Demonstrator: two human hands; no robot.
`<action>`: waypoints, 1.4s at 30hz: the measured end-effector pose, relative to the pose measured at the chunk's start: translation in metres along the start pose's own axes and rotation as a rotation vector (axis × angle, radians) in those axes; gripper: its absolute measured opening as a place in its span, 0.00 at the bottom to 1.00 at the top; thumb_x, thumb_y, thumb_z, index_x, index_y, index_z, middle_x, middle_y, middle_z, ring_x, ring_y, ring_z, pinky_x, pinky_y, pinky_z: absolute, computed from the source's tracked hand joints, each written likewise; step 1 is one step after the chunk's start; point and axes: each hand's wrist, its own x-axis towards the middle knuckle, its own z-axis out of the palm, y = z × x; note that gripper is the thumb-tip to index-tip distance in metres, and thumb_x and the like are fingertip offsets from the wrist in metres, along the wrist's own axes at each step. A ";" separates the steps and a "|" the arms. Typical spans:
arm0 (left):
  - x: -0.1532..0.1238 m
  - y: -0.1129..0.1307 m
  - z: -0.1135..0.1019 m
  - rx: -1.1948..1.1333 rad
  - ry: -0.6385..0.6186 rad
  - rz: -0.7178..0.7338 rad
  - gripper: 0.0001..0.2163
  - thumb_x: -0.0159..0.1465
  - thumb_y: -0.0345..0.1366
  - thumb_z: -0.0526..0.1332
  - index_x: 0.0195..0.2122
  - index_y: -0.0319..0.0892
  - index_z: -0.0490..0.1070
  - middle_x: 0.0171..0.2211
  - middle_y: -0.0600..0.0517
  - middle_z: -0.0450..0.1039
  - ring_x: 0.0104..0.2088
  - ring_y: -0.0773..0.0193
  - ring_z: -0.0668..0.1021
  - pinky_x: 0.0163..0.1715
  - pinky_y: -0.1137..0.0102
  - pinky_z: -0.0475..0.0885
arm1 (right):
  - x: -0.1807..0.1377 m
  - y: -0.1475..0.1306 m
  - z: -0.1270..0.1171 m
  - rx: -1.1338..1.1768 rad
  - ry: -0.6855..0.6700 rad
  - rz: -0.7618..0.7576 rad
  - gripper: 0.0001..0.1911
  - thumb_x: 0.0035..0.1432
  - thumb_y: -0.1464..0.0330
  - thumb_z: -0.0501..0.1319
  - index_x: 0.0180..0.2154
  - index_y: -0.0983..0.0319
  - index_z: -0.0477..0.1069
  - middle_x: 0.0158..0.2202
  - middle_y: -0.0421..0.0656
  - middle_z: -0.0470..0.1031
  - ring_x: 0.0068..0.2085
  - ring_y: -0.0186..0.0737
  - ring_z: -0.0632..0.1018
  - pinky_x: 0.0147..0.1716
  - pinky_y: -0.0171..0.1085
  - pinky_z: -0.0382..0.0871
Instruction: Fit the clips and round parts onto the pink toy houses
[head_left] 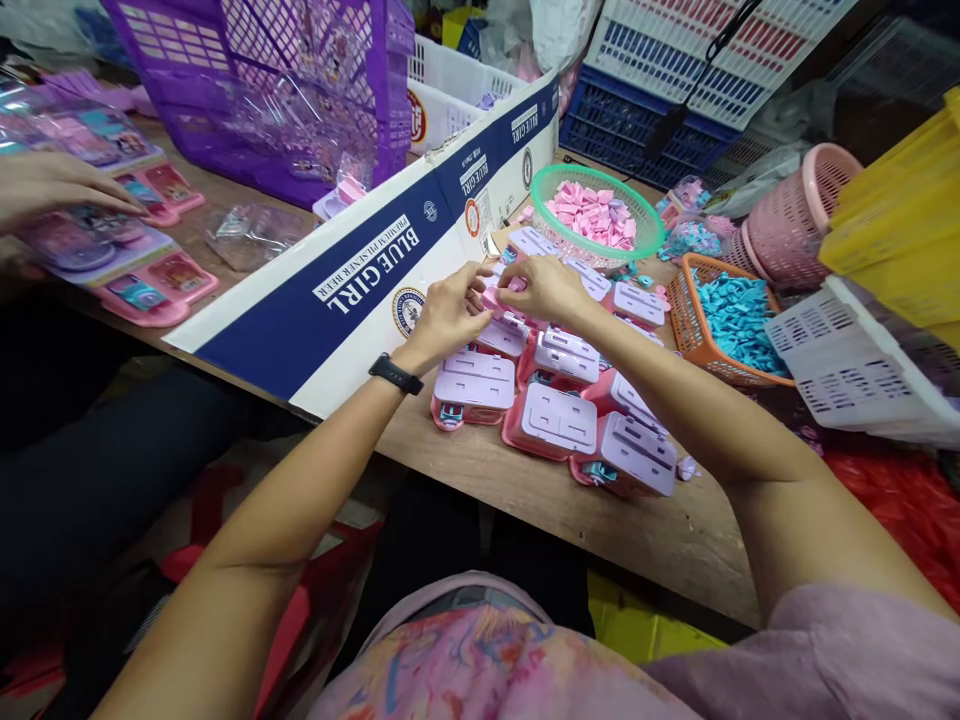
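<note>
My left hand (453, 316), with a black band on the wrist, and my right hand (549, 288) meet above the far rows of small toy buses. Both have their fingers pinched around a small pink plastic piece (493, 297) between them; its exact shape is partly covered by the fingers. Below and nearer stand several pink toy buses with slotted lilac roofs, among them a bus (559, 420) at the front middle, a bus (474, 385) at the front left and a bus (637, 453) at the front right. My right forearm hides some of the others.
A cardboard wall (360, 270) divides the table on the left. Beyond the buses stands a green basket (652, 240) of pink pieces; right of it, an orange basket (686, 320) of blue pieces. A co-worker's hand (67, 185) rests over packaged toys beside a purple crate (390, 110).
</note>
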 end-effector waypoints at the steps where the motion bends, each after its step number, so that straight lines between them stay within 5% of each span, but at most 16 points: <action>1: 0.002 -0.002 -0.002 -0.025 0.021 -0.039 0.16 0.59 0.30 0.65 0.49 0.42 0.73 0.37 0.52 0.79 0.32 0.66 0.78 0.35 0.70 0.73 | 0.001 0.001 -0.001 -0.016 -0.003 -0.007 0.14 0.59 0.64 0.63 0.44 0.56 0.83 0.45 0.45 0.82 0.46 0.49 0.78 0.39 0.39 0.68; 5: 0.009 -0.015 -0.003 -0.039 0.076 -0.159 0.07 0.63 0.37 0.63 0.38 0.39 0.77 0.33 0.49 0.80 0.35 0.62 0.79 0.37 0.68 0.71 | 0.006 -0.001 -0.001 -0.073 -0.003 -0.033 0.14 0.59 0.62 0.62 0.44 0.55 0.83 0.45 0.46 0.82 0.45 0.50 0.79 0.40 0.40 0.68; 8: 0.012 -0.023 0.002 -0.136 0.018 -0.230 0.10 0.62 0.42 0.65 0.31 0.40 0.76 0.31 0.49 0.79 0.34 0.62 0.78 0.37 0.68 0.70 | 0.006 -0.007 0.001 -0.134 0.008 -0.039 0.15 0.61 0.61 0.61 0.46 0.55 0.83 0.42 0.46 0.82 0.44 0.50 0.79 0.40 0.41 0.67; 15: 0.012 -0.025 0.008 -0.471 -0.026 -0.372 0.08 0.57 0.39 0.69 0.30 0.39 0.74 0.29 0.52 0.75 0.31 0.66 0.75 0.34 0.71 0.68 | 0.009 -0.016 -0.008 -0.282 -0.044 -0.103 0.15 0.61 0.62 0.61 0.43 0.58 0.84 0.39 0.50 0.81 0.42 0.51 0.79 0.38 0.40 0.64; 32: 0.006 -0.026 0.011 -0.598 0.024 -0.456 0.21 0.46 0.49 0.77 0.29 0.40 0.73 0.29 0.52 0.75 0.30 0.65 0.74 0.31 0.70 0.67 | 0.024 -0.015 -0.022 -0.357 -0.199 -0.263 0.15 0.62 0.62 0.63 0.46 0.58 0.84 0.42 0.48 0.82 0.43 0.48 0.79 0.35 0.38 0.62; 42: 0.009 -0.018 0.011 -0.564 0.037 -0.492 0.16 0.52 0.45 0.77 0.26 0.40 0.73 0.24 0.54 0.73 0.27 0.68 0.71 0.31 0.70 0.67 | 0.054 -0.001 -0.018 -0.347 -0.247 -0.326 0.17 0.58 0.58 0.69 0.47 0.56 0.84 0.41 0.44 0.82 0.48 0.50 0.77 0.43 0.41 0.64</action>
